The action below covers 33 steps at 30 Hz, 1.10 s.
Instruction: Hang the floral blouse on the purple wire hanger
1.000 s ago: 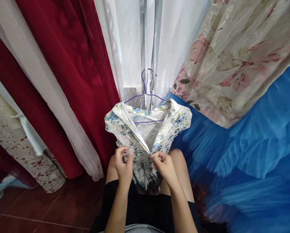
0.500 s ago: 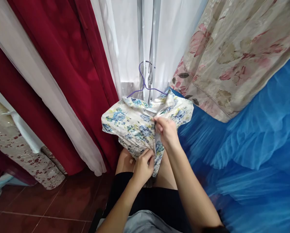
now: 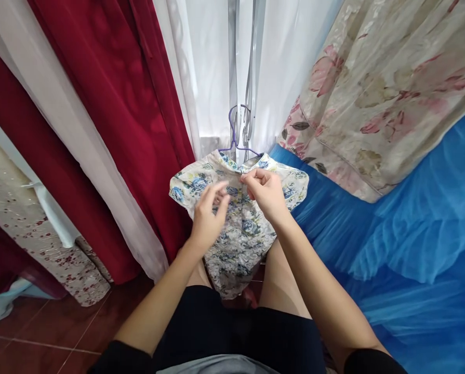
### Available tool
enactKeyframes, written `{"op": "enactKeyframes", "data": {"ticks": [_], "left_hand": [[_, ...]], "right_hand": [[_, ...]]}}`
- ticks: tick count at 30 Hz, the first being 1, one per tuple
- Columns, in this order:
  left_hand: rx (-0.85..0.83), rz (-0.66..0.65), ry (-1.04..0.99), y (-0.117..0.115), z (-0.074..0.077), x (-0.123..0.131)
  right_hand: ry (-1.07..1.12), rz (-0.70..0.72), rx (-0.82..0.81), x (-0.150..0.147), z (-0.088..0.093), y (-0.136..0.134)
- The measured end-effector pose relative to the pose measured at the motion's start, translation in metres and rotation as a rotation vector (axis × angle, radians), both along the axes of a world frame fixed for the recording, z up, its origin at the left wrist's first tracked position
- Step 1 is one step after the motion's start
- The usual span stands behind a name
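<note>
A short-sleeved floral blouse (image 3: 224, 249), off-white with blue roses, hangs on a purple wire hanger (image 3: 234, 132) in front of me, its lower end between my knees. My right hand (image 3: 267, 192) is closed in a pinch at the neckline, at the top of the centre seam, on what looks like the blouse's zipper; the fingers hide most of it. Beside it, my left hand (image 3: 209, 213) hovers over the left half of the blouse, fingers loosely curled and apart, with nothing visible in them. The centre seam lies closed below my right hand.
Grey ribbons (image 3: 234, 52) hang behind the hanger against white fabric. Dark red cloth (image 3: 138, 104) drapes on the left. A pink floral garment (image 3: 380, 98) and blue tulle (image 3: 403, 249) hang on the right. Red floor tiles (image 3: 41, 343) show at lower left.
My right hand has gone up along the centre seam to the neckline, and the seam has closed. My left hand has let go of the blouse's lower part and risen to the left.
</note>
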<state>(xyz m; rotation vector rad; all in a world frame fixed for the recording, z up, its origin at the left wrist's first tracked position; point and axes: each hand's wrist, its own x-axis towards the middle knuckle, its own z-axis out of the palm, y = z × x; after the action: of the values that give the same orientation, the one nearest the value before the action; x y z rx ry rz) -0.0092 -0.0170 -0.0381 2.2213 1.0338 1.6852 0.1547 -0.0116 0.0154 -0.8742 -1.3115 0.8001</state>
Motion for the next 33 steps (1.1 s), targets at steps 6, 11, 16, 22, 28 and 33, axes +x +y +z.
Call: {"op": "enactKeyframes", "data": {"ticks": [6, 11, 16, 22, 28, 33], "left_hand": [[0.233, 0.049, 0.164, 0.03, 0.061, 0.021], [0.293, 0.153, 0.023, 0.043, 0.066, 0.013], [0.159, 0.295, -0.434, 0.108, 0.059, -0.06], [-0.616, 0.108, -1.411, 0.142, -0.011, -0.077], [-0.719, 0.013, -1.549, 0.086, -0.082, -0.03], [-0.779, 0.032, -1.611, 0.035, -0.127, -0.011]], "right_hand": [[-0.073, -0.034, 0.038, 0.001, -0.007, 0.008], [-0.142, -0.149, -0.065, -0.006, -0.06, 0.025], [-0.061, -0.034, -0.173, -0.001, -0.078, 0.014], [0.076, 0.003, -0.199, 0.001, -0.066, -0.003], [0.455, -0.072, -0.282, 0.006, -0.108, -0.02], [0.594, -0.181, -0.342, 0.019, -0.158, -0.039]]}}
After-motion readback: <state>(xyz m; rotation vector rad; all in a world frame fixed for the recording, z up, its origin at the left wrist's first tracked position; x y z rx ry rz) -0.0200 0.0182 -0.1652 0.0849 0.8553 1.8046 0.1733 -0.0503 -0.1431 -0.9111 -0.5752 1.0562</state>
